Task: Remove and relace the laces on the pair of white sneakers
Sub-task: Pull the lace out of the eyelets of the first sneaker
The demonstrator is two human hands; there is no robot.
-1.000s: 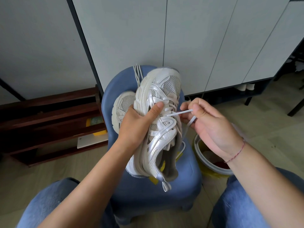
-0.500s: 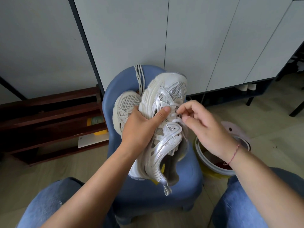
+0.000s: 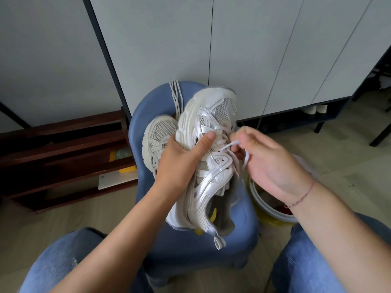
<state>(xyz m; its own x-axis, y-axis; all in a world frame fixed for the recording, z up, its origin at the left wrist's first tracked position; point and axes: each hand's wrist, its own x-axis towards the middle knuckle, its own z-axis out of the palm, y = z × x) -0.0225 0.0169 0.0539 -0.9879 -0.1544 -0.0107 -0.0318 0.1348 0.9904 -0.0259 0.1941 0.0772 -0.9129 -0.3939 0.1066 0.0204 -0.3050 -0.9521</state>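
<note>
My left hand grips a white and silver sneaker from its left side, toe pointing away from me, thumb lying across the laced upper. At the shoe's right side my right hand pinches a loop of white lace beside the eyelets. The second white sneaker lies behind my left hand on a small blue chair. A loose lace hangs over the chair's backrest.
A dark wooden shoe rack stands at the left with a yellow object and a white card on it. A white-rimmed yellow bucket sits right of the chair. Grey cabinet doors rise behind. My jeans-clad knees frame the bottom.
My right hand went from pulling a taut lace out to the right, back to the eyelets, and now holds a loop of lace there. The sneaker shifted slightly in my left hand.
</note>
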